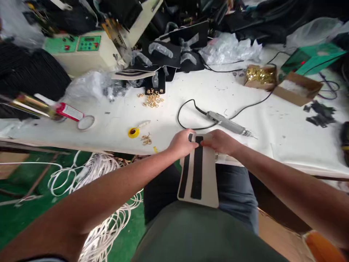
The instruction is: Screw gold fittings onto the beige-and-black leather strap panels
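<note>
A beige flat panel with two black strips spans from the table edge to my lap. My left hand grips its far left end, thumb on top near the wider strip. On the far right end, my right hand is closed, its thumb almost meeting the left one. The fingers beneath the panel are hidden. Just beyond my hands lies a grey electric screwdriver with a black cord. Small gold metal fittings and a yellow tape roll rest to the left.
More gold fittings lie near stacked black panels. A control box stands at back left. Cardboard boxes and a green device sit at right. White cord coils cover the floor at left.
</note>
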Motion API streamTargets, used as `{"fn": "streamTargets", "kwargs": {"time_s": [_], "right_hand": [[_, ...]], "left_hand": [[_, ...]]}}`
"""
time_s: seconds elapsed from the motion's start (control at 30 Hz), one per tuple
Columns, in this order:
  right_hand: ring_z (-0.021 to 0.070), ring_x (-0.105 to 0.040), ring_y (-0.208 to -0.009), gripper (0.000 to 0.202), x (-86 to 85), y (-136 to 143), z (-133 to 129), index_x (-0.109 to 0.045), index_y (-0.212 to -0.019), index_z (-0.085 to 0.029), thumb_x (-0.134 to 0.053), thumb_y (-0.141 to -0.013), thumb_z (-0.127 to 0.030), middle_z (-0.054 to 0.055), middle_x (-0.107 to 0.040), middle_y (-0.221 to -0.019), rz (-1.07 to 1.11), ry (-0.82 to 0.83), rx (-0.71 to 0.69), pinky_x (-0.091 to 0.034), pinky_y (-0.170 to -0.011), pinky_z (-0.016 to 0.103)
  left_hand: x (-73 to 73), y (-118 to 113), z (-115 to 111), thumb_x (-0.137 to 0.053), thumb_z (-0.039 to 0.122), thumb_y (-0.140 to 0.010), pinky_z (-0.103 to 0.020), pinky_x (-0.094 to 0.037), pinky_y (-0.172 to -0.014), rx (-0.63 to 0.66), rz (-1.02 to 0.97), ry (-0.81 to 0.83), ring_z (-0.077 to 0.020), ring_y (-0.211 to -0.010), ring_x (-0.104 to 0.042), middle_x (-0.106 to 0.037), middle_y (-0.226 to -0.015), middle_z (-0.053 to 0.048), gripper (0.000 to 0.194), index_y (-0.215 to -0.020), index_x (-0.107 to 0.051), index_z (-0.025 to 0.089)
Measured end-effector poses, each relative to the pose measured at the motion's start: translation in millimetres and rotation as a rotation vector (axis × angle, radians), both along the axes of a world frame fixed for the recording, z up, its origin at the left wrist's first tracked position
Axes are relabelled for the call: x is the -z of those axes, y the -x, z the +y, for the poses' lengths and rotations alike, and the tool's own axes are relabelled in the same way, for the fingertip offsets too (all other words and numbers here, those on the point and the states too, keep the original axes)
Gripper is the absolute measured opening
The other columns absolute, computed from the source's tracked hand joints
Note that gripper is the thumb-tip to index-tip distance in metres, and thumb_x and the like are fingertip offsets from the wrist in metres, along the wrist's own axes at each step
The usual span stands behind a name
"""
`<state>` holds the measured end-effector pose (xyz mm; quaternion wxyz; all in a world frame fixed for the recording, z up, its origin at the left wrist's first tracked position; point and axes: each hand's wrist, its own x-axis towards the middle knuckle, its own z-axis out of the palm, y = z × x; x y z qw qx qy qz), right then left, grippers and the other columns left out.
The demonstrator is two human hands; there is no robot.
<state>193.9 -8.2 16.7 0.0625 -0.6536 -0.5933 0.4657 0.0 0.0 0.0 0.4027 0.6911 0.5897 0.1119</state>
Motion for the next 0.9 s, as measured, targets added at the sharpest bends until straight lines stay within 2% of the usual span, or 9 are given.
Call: {"fn": "streamTargets", "kwargs": {"time_s": [0.07, 0.13, 0.23, 0.33, 0.43, 0.57, 0.7, 0.8, 0.9], "right_hand": [[0.0159, -0.053, -0.054, 0.027, -2.1, 2, -1, -0.054, -0.06, -0.02, -0.066, -0.082, -0.029, 0.0, -0.055, -0.056, -0.019, -0.024, -0.028, -0.033, -0.047, 0.027], [0.0158, -0.053, -0.053, 0.029, -2.8, 3, -1, -0.052, -0.058, -0.02, -0.065, -0.083, -0.028, 0.001, -0.055, -0.055, -0.024, -0.049, -0.053, -0.033, -0.047, 0.027], [0.0168, -0.056, -0.056, 0.026, -0.8, 3, -1, -0.055, -0.06, -0.02, -0.064, -0.084, -0.026, 0.002, -0.061, -0.059, 0.002, -0.088, -0.091, -0.036, -0.049, 0.027], [0.0184, -0.06, -0.062, 0.022, 3.0, 2, 1, -0.06, -0.063, -0.019, -0.067, -0.083, -0.026, 0.003, -0.066, -0.064, 0.025, -0.105, -0.096, -0.038, -0.051, 0.027], [0.0197, -0.062, -0.065, 0.018, 5.5, 2, 2, -0.064, -0.065, -0.018, -0.071, -0.08, -0.025, 0.003, -0.067, -0.064, 0.056, -0.136, -0.061, -0.038, -0.052, 0.027], [0.0189, -0.067, -0.069, 0.009, 6.4, 4, -2, -0.071, -0.076, -0.018, -0.075, -0.079, -0.024, 0.003, -0.073, -0.072, 0.035, -0.171, 0.015, -0.043, -0.054, 0.025], [0.0189, -0.07, -0.075, 0.027, 9.3, 2, -5, -0.075, -0.098, -0.02, -0.082, -0.076, -0.035, 0.002, -0.077, -0.084, -0.034, -0.26, 0.103, -0.049, -0.061, 0.025], [0.0195, -0.071, -0.081, 0.04, 5.7, -10, -17, -0.074, -0.114, -0.021, -0.08, -0.08, -0.042, 0.003, -0.078, -0.094, -0.068, -0.351, 0.172, -0.053, -0.07, 0.028], [0.0174, -0.072, -0.08, 0.032, -0.5, -40, -40, -0.075, -0.112, -0.022, -0.073, -0.088, -0.043, 0.003, -0.078, -0.098, -0.044, -0.527, 0.276, -0.054, -0.076, 0.029]], "left_hand": [[2.6, 3, -5, -0.083, 0.02, -0.078, -0.041, -0.056, -0.099, 0.029, 0.003, -0.21, -0.0287, -0.116, -0.067, -0.07, -0.124, -0.007, 0.049, -0.125, -0.068, 0.023], [6.5, 5, -12, -0.084, 0.018, -0.078, -0.043, -0.052, -0.108, 0.068, -0.001, -0.388, -0.0291, -0.127, -0.061, -0.066, -0.135, -0.009, 0.055, -0.13, -0.066, 0.023], [15.6, 6, -23, -0.084, 0.019, -0.081, -0.045, -0.049, -0.111, 0.146, -0.02, -0.595, -0.029, -0.131, -0.057, -0.067, -0.136, -0.007, 0.043, -0.122, -0.072, 0.025], [24.8, 3, -31, -0.084, 0.025, -0.085, -0.046, -0.051, -0.105, 0.141, -0.039, -0.602, -0.0274, -0.122, -0.063, -0.074, -0.127, -0.005, 0.022, -0.106, -0.078, 0.026], [29.1, 1, -33, -0.085, 0.025, -0.084, -0.045, -0.051, -0.105, 0.092, -0.065, -0.59, -0.0262, -0.12, -0.064, -0.077, -0.125, -0.003, 0.021, -0.105, -0.079, 0.026], [28.0, 3, -29, -0.083, 0.025, -0.085, -0.046, -0.051, -0.103, 0.113, -0.071, -0.6, -0.0276, -0.117, -0.066, -0.078, -0.122, -0.003, 0.02, -0.104, -0.08, 0.025], [31.4, 6, -20, -0.078, 0.028, -0.088, -0.047, -0.051, -0.105, 0.148, -0.048, -0.622, -0.0295, -0.119, -0.065, -0.078, -0.124, -0.004, 0.019, -0.107, -0.079, 0.026], [30.9, 6, -15, -0.077, 0.03, -0.089, -0.047, -0.05, -0.104, 0.185, -0.017, -0.627, -0.0302, -0.121, -0.065, -0.078, -0.124, -0.003, 0.019, -0.108, -0.079, 0.026], [26.4, 5, -14, -0.076, 0.033, -0.089, -0.05, -0.049, -0.101, 0.194, 0.048, -0.62, -0.0319, -0.12, -0.065, -0.078, -0.123, -0.002, 0.018, -0.106, -0.079, 0.028]]}}
